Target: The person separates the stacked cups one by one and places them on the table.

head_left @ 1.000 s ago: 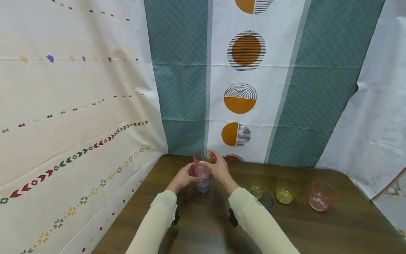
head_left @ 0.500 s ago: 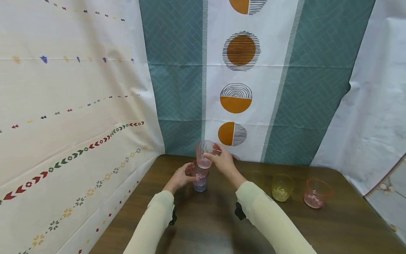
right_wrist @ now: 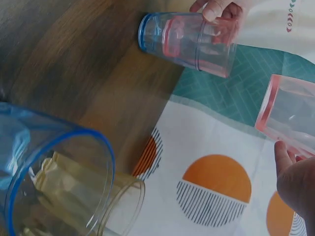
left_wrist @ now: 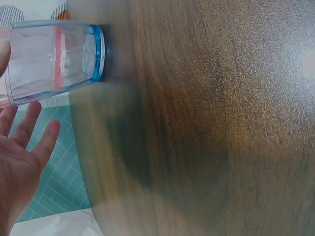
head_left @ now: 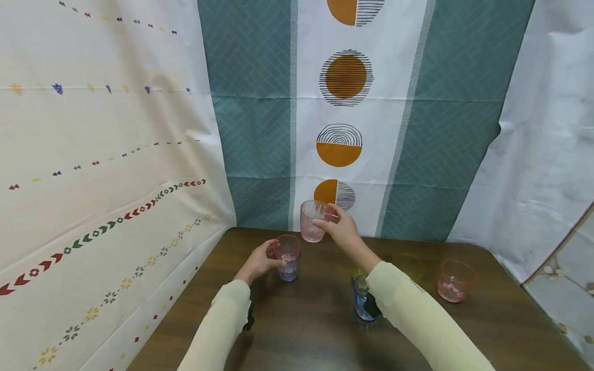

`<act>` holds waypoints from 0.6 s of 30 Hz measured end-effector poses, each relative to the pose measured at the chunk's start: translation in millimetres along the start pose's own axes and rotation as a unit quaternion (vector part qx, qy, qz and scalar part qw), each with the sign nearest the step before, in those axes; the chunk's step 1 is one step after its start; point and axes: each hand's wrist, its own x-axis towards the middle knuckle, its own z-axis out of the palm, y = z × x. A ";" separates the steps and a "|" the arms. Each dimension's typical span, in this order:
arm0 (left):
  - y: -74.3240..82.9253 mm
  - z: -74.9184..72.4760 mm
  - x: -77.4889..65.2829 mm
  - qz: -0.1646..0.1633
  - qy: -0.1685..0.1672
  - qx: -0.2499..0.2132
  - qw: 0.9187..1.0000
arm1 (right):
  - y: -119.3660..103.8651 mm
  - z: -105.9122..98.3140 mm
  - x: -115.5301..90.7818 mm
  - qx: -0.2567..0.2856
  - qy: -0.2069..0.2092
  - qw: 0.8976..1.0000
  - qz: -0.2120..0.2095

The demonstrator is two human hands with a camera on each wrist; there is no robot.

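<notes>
On the left of the table, a pink cup (head_left: 288, 246) sits nested inside a blue cup (head_left: 289, 273). My left hand (head_left: 258, 262) grips this stack near the top, thumb on the near side and fingers round behind. In the left wrist view, the pink base shows through the wall of the blue cup (left_wrist: 37, 73). Up and to the right of the stack, my right hand (head_left: 345, 229) holds another pink cup (head_left: 311, 222) upright in the air. The right wrist view has that raised cup (right_wrist: 293, 110) apart from the stack, fingers against its side.
Beside my right forearm stands a blue cup (head_left: 359, 304), with a yellow cup (right_wrist: 74, 182) right by it. Another yellow cup (head_left: 410, 265) is partly behind the sleeve. Farther right stands a pink cup (head_left: 457, 281). Patterned cloths (head_left: 260, 129) hang behind the wooden table (head_left: 306, 324).
My right hand has lifted the top pink cup out of the stack and carried it up and to the right. The left hand keeps its grip on the remaining two cups.
</notes>
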 end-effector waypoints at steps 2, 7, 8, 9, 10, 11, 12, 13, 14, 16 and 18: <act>-0.3 0.1 -0.2 -0.006 0.000 -0.001 1.000 | -0.4 -6.8 -2.3 0.003 -0.002 1.000 -0.002; 0.3 -0.1 -0.3 -0.008 0.003 0.005 1.000 | -4.6 -26.3 -10.3 0.011 -0.013 1.000 0.000; 0.1 -0.3 0.1 -0.007 0.005 0.008 1.000 | -5.4 -30.7 -12.1 0.011 -0.016 1.000 -0.001; -0.1 -0.4 0.3 -0.005 0.005 0.009 1.000 | -6.3 -35.3 -14.1 0.008 -0.019 1.000 -0.001; -0.4 -0.5 0.5 -0.005 0.004 0.010 1.000 | -7.1 -40.1 -16.2 0.006 -0.022 1.000 -0.003; -0.7 -0.7 0.8 -0.004 0.004 0.010 1.000 | -7.8 -44.7 -18.4 0.003 -0.022 1.000 -0.005; -1.1 -1.0 0.9 -0.006 0.003 0.010 1.000 | -8.0 -49.3 -20.5 -0.003 -0.023 1.000 -0.005; -1.6 -1.2 0.8 -0.006 0.002 0.011 1.000 | -8.0 -53.8 -22.6 -0.005 -0.023 1.000 -0.007; -2.1 -1.2 0.7 -0.008 0.001 0.010 1.000 | -7.6 -58.2 -24.9 -0.008 -0.024 1.000 -0.009; -2.7 -1.8 0.5 -0.009 -0.002 0.008 1.000 | -6.4 -66.7 -29.9 -0.017 -0.021 1.000 -0.011; -3.1 -2.6 0.7 -0.014 -0.003 0.006 1.000 | -4.4 -75.2 -35.6 -0.026 -0.020 0.999 -0.010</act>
